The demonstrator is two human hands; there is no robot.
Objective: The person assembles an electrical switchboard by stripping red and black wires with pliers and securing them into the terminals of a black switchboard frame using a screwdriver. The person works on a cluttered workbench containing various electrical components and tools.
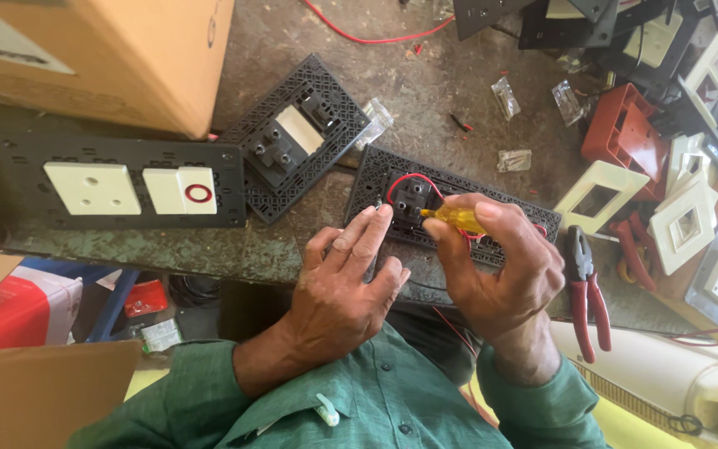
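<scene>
Yellow screwdriver [452,219] in right hand's [500,270] closed grip; left hand [346,287] steadies black switch plate [459,199], nothing gripped.

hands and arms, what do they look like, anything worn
Both hands, left and right, are bare: no gloves, rings or watch visible. Green sleeves are pushed up the forearms, part of a green buttoned shirt with a collar.
</scene>
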